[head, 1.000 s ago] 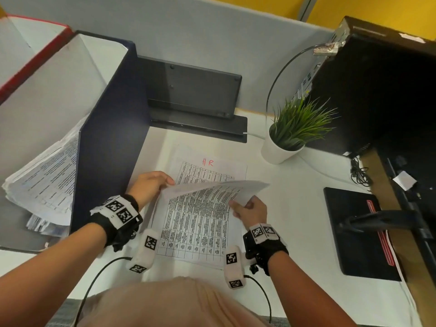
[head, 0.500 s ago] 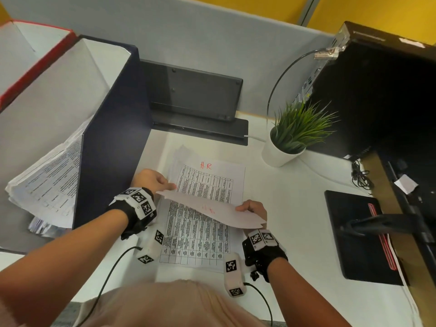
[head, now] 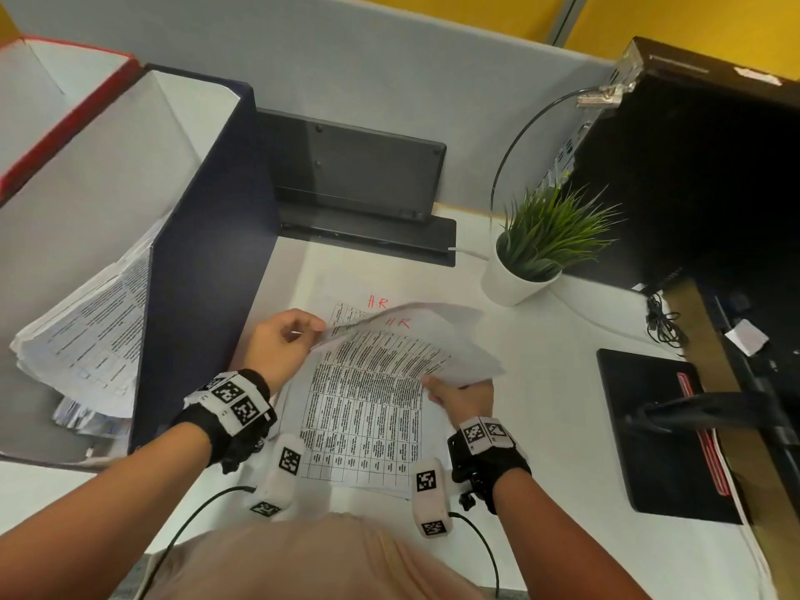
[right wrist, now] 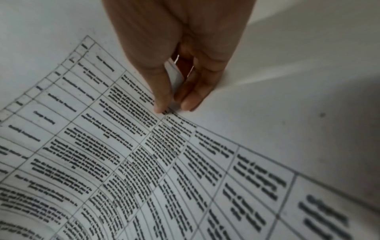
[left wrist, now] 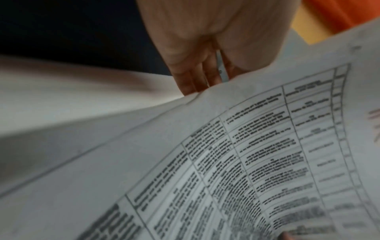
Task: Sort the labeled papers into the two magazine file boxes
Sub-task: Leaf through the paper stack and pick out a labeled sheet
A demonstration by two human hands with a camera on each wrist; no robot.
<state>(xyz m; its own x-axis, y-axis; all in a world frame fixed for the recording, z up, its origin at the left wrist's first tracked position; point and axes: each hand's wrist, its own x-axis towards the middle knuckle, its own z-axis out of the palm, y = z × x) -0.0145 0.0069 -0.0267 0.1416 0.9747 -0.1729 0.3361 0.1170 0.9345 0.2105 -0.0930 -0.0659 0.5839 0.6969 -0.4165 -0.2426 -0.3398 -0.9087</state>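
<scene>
A printed table sheet marked "HR" in red (head: pixel 389 352) is lifted off the paper stack (head: pixel 359 439) on the white desk. My left hand (head: pixel 311 331) pinches its top-left corner, and my right hand (head: pixel 437 387) pinches the right edge of the lifted sheets. The sheet beneath also shows a red "HR" (head: pixel 376 301). In the wrist views, the left hand (left wrist: pixel 197 84) meets the sheet's edge (left wrist: pixel 226 154), and the right hand (right wrist: pixel 174 105) pinches paper between thumb and fingers. The dark blue file box (head: pixel 203 262) stands left, holding printed papers (head: pixel 86 339). The red file box (head: pixel 65 110) is behind it.
A potted plant (head: pixel 528 257) stands at the back right of the desk (head: pixel 550 404). A black stand (head: pixel 355 184) leans on the grey partition. A dark computer case (head: pixel 701 175), cables (head: pixel 662 318) and a black pad (head: pixel 649 426) fill the right side.
The lifted sheet, held low and nearly edge-on half a second ago, now arches upward with its printed face and red label showing. Both hands keep hold of it.
</scene>
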